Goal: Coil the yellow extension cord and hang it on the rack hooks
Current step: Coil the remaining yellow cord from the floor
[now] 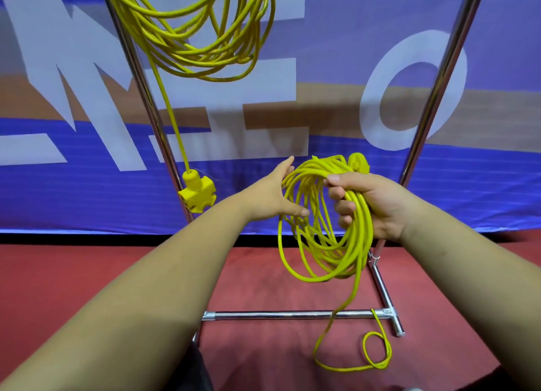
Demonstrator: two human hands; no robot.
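At centre right, our right hand (380, 203) grips the coiled yellow extension cord (361, 235), fingers clamped round its loops. The cord's tail trails onto the red floor (87, 273). Our left hand (275, 197), fingers straight and apart, touches the coil's left side. Another yellow coil (193, 53) hangs at upper left beside the rack (278, 314).

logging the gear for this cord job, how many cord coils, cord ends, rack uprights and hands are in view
Cord coils: 2, the hanging coil and the held coil
Cord ends: 2, the outlet block and the plug end
Rack uprights: 2, the left upright and the right upright
Hands: 2, the left hand and the right hand
Total: 8
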